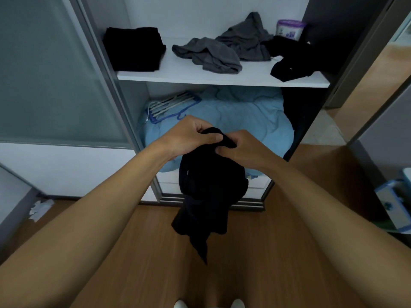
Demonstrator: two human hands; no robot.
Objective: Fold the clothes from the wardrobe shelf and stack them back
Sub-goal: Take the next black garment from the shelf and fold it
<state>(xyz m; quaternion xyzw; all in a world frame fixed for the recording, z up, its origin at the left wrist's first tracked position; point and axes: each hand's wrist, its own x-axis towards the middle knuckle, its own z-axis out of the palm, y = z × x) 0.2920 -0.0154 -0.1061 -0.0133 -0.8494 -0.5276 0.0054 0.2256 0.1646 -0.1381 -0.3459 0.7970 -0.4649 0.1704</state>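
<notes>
A black garment [209, 187] hangs crumpled in front of me, below the wardrobe shelf [222, 80]. My left hand [189, 136] grips its top edge, and my right hand [244, 147] pinches the same edge just to the right. On the shelf lie a folded black stack [133, 48] at the left, a rumpled grey garment [209, 55] in the middle, another grey one [246, 38] behind it, and a crumpled black garment [291, 58] at the right.
A light blue quilt [233, 121] fills the compartment under the shelf, with hangers [171, 105] on its left. A frosted sliding door [51, 74] stands at the left. A purple-lidded tub [290, 30] sits at the shelf's back right. Wooden floor [266, 263] lies below.
</notes>
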